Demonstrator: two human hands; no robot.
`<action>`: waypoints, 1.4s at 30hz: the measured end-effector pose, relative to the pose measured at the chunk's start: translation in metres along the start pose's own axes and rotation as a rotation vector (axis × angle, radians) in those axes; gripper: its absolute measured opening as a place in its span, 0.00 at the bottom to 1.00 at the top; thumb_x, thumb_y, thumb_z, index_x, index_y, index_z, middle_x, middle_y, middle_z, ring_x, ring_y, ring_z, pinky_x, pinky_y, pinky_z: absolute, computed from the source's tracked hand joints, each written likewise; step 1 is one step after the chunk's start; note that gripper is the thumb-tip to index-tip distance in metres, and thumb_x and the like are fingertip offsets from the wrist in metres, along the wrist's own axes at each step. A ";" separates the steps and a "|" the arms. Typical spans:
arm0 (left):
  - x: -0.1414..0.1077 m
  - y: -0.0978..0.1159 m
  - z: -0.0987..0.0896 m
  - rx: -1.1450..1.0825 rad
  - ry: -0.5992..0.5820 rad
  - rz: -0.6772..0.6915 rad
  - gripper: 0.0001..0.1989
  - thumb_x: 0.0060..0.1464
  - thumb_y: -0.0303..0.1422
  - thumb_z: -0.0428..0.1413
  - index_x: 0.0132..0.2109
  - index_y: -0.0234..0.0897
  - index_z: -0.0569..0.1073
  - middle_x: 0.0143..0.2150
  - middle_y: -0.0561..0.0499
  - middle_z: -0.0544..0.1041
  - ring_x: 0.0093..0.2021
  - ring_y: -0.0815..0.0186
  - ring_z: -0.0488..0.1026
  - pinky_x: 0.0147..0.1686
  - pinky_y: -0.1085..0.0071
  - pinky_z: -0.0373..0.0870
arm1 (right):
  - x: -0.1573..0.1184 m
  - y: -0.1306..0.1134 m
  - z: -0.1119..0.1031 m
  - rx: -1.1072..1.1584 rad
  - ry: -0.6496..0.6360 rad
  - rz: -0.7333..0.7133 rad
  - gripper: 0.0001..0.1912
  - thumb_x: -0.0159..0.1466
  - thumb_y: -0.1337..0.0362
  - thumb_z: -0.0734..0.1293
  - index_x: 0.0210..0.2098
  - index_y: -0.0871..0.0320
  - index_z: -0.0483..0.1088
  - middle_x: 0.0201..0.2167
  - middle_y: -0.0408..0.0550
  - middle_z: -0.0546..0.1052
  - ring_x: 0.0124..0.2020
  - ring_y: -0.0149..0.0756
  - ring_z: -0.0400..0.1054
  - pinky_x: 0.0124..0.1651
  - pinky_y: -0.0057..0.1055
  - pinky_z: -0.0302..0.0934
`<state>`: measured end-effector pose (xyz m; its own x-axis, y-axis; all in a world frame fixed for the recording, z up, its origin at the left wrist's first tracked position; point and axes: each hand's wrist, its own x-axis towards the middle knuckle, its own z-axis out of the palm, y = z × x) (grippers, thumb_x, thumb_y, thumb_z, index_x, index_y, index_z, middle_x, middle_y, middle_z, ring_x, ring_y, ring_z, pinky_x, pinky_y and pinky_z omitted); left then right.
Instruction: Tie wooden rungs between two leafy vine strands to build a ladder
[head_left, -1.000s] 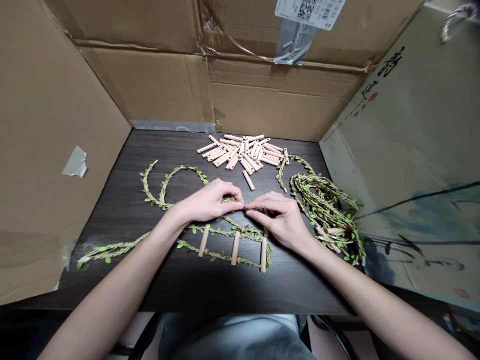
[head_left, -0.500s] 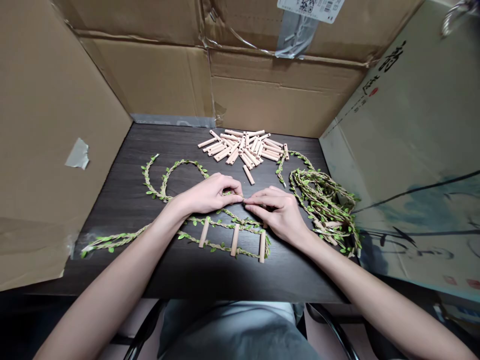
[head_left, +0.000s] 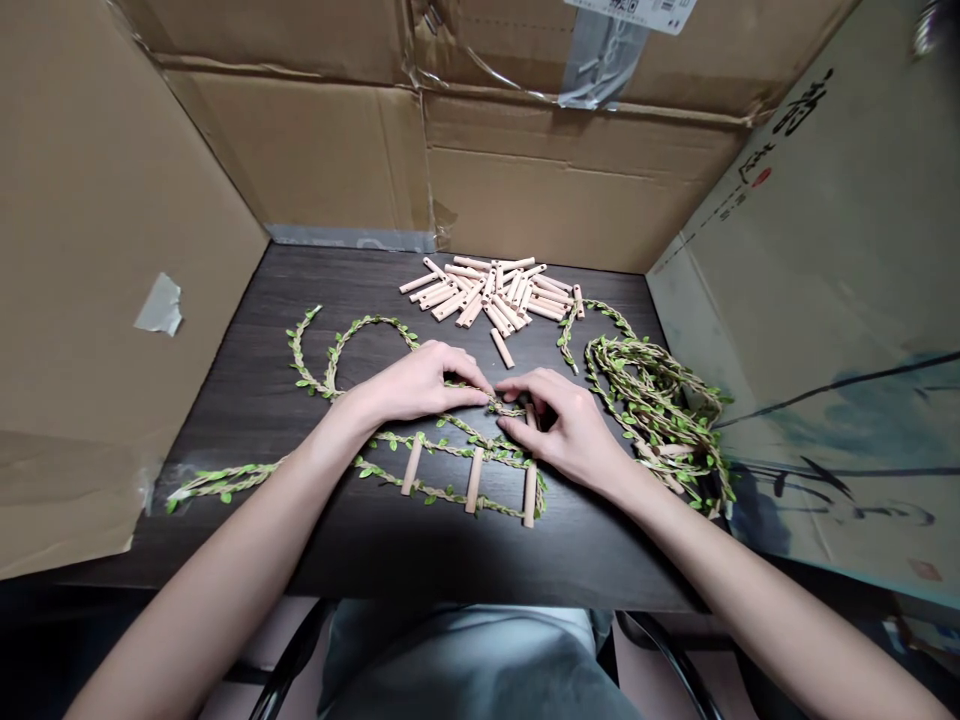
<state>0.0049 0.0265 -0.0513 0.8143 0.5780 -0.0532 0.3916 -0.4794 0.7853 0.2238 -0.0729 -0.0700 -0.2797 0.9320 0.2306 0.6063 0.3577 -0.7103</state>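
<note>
The dark wood-grain surface [head_left: 240, 420] has a faint satin sheen, and on it lie smooth, matt, pale wooden dowels [head_left: 487, 295] and a rough twisted-twine garland [head_left: 645, 400] with small green leaves, their material too small to tell. Behind the surface stands matt corrugated cardboard [head_left: 570, 190] with shiny clear packing tape [head_left: 604, 60], while dull grey tape [head_left: 160, 305] sits to its left and a smoother printed board [head_left: 847, 250] to its right.

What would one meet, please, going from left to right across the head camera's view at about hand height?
grey tape → leafy vine loop → left hand → right hand → coiled leafy vine → printed cardboard wall
</note>
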 end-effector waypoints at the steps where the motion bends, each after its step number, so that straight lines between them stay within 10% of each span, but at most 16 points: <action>1: 0.000 -0.001 0.000 0.004 0.011 0.017 0.10 0.60 0.36 0.63 0.43 0.38 0.86 0.40 0.48 0.84 0.40 0.64 0.77 0.44 0.70 0.68 | 0.000 0.000 -0.002 -0.017 -0.009 0.009 0.14 0.64 0.66 0.72 0.50 0.57 0.74 0.41 0.48 0.78 0.37 0.36 0.69 0.42 0.32 0.62; 17: -0.005 0.028 0.010 0.299 0.028 0.145 0.04 0.60 0.29 0.55 0.41 0.38 0.75 0.43 0.49 0.78 0.46 0.59 0.71 0.51 0.63 0.61 | -0.008 -0.010 -0.042 -0.168 -0.289 0.162 0.13 0.69 0.58 0.70 0.52 0.54 0.75 0.30 0.44 0.78 0.31 0.36 0.70 0.35 0.31 0.58; 28: -0.015 0.041 0.008 0.294 -0.227 -0.053 0.07 0.58 0.34 0.63 0.44 0.45 0.81 0.30 0.56 0.78 0.32 0.64 0.72 0.34 0.70 0.57 | -0.006 -0.006 -0.029 -0.087 -0.169 0.281 0.10 0.64 0.59 0.75 0.40 0.57 0.75 0.24 0.39 0.77 0.24 0.30 0.68 0.31 0.28 0.57; 42: -0.013 0.042 0.003 0.266 -0.266 -0.120 0.05 0.58 0.37 0.64 0.39 0.42 0.81 0.25 0.58 0.75 0.26 0.69 0.68 0.29 0.73 0.55 | -0.005 -0.009 -0.027 -0.102 -0.140 0.313 0.10 0.62 0.59 0.77 0.37 0.58 0.76 0.23 0.39 0.78 0.24 0.30 0.70 0.32 0.28 0.59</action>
<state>0.0125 -0.0031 -0.0195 0.8248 0.4661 -0.3201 0.5598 -0.5934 0.5783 0.2396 -0.0790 -0.0472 -0.1632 0.9828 -0.0863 0.7480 0.0663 -0.6604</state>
